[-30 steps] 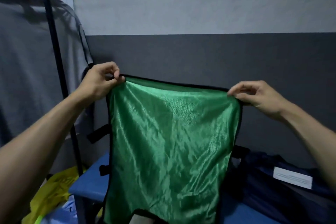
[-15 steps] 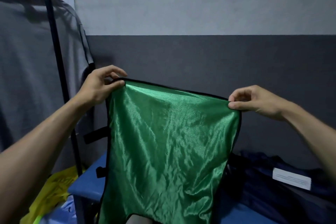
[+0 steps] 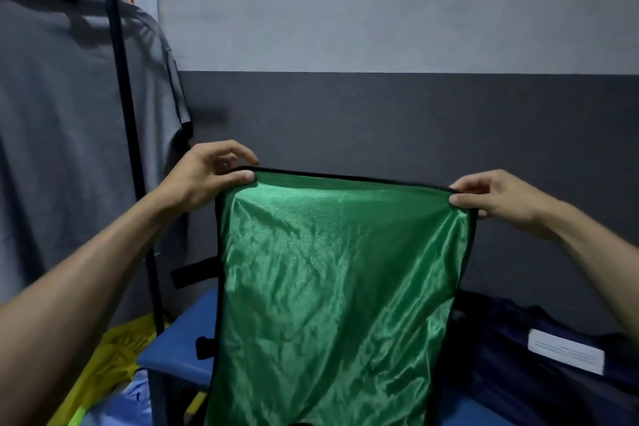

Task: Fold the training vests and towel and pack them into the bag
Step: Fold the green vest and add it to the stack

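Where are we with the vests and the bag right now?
Done: nothing visibly folded or packed. In hand: the green vest hangs unfolded, its top corners pinched by the left hand and right hand. Left: folding it and packing it into the dark bag on the right; a yellow item lies lower left. No towel visible.

Head view, forward, close behind hands [image 3: 349, 190]

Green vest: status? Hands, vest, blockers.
Left hand and right hand each pinch a top corner. Shiny green black-trimmed vest hangs spread, unfolded. Dark navy bag lower right; nothing in the way.
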The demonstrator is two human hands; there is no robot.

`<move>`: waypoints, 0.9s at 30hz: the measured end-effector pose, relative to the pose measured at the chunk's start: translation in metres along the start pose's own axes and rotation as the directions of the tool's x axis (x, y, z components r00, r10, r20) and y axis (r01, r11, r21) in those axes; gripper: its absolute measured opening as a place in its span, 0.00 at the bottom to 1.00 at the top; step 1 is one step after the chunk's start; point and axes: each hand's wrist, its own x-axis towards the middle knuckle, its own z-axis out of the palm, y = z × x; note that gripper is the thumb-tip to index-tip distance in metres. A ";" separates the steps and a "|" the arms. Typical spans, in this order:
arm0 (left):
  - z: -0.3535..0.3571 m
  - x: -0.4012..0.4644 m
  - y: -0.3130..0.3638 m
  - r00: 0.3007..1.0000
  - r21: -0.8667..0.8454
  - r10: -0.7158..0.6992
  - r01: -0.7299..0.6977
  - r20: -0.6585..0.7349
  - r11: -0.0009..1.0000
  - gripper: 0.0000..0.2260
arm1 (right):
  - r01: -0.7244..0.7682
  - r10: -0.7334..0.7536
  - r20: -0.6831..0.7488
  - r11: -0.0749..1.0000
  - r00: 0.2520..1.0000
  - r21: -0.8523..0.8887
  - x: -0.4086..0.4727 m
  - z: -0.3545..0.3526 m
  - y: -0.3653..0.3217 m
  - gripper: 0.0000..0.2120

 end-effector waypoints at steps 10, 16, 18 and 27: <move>0.001 -0.007 0.006 0.992 0.065 -0.010 0.002 0.125 0.998 0.13 | 0.004 0.008 -0.106 0.994 0.994 0.113 0.003 -0.008 -0.009 0.07; 0.006 -0.013 0.011 0.994 0.141 -0.078 0.066 0.082 0.988 0.07 | 0.049 -0.048 -0.103 0.999 0.993 0.003 -0.003 -0.011 -0.010 0.06; 0.006 -0.014 0.015 0.992 0.169 -0.090 0.073 0.093 0.983 0.07 | 0.060 -0.061 -0.115 0.998 0.991 -0.011 -0.003 -0.013 -0.010 0.05; 0.001 -0.012 0.021 0.975 0.259 -0.212 0.189 0.062 0.947 0.07 | 0.129 -0.094 -0.195 0.976 0.976 0.175 -0.001 -0.016 -0.016 0.14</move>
